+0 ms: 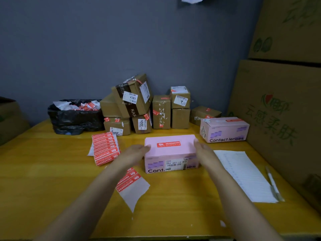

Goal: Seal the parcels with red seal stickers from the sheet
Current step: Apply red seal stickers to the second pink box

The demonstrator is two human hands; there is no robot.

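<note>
Now the left grip and right grip, both wide, should squeeze the box ends evenly to lift

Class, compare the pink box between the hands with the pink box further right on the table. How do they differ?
The near box sits between the left hand and right hand; the far box stands untouched. The near box's red seal lies mid-top; the far box's sits by the top's back edge. The near box has a white label on its front; the far box's front has none. Both are pink, printed Contact lenses.
</note>
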